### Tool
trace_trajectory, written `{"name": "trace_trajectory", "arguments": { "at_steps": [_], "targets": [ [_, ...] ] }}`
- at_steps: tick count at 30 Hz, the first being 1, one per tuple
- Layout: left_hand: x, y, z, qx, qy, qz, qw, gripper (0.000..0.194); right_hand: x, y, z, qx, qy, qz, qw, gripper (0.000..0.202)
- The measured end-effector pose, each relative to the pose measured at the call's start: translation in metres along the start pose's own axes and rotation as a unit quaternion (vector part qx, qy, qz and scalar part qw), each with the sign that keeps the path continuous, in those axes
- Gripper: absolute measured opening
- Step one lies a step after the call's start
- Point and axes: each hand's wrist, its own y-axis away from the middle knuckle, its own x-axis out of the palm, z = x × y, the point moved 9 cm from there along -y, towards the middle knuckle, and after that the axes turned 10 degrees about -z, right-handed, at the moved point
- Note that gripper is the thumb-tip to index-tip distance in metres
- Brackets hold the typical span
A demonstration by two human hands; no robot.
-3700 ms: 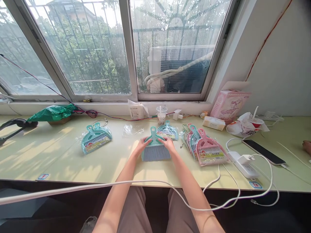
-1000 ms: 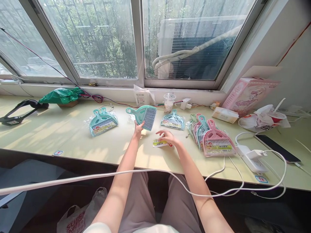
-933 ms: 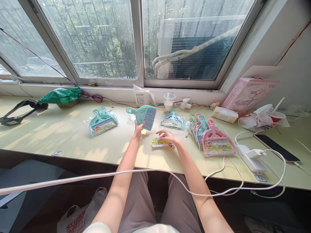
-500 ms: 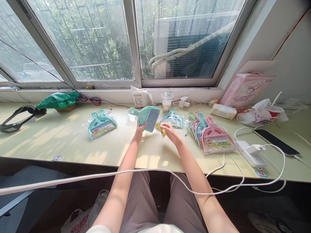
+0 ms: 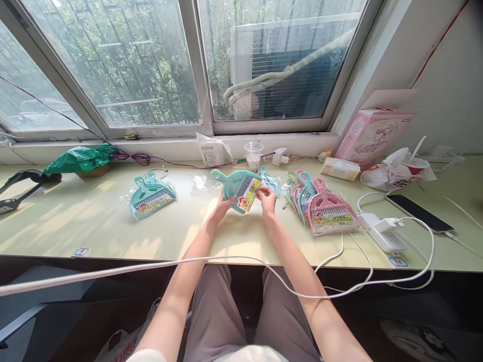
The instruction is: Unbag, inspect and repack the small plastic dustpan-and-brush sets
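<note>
Over the bench [image 5: 181, 229], between front and back edges: teal brush-and-dustpan set [image 5: 231, 185], gripped by the left hand [image 5: 220, 208]; yellow label card [image 5: 249, 196], pinched by the right hand [image 5: 267, 199], best held flat across the bristles [image 5: 242, 187].

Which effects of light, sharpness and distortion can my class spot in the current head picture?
In the head view, sunlight streaks the pale yellow-green tabletop, with deep shadow below it; head view again, the silver metal window frames slant, perhaps from a wide lens; in the head view, tiny print on the yellow-and-white paper label in the right hand is unreadable.
</note>
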Motion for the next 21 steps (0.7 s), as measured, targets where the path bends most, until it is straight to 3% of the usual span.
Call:
{"name": "trace_trajectory", "arguments": {
  "at_steps": [8, 13, 18, 21],
  "targets": [
    [0.013, 0.007, -0.004, 0.017, -0.023, 0.047, 0.998, 0.098, -0.002, 0.008, 0.006, -0.050, 0.064, -0.027, 0.996, 0.037],
    [0.010, 0.004, -0.003, 0.020, -0.034, 0.011, 0.999, 0.098, 0.001, 0.012, 0.008, -0.066, 0.123, -0.009, 0.990, 0.034],
    [0.000, 0.000, -0.004, 0.026, -0.008, -0.021, 0.999, 0.084, -0.009, 0.009, 0.013, -0.104, 0.153, -0.074, 0.980, 0.061],
    [-0.002, 0.001, -0.007, 0.020, 0.009, -0.026, 0.999, 0.079, 0.008, 0.008, -0.002, -0.046, 0.116, 0.027, 0.992, 0.070]
  ]
}}
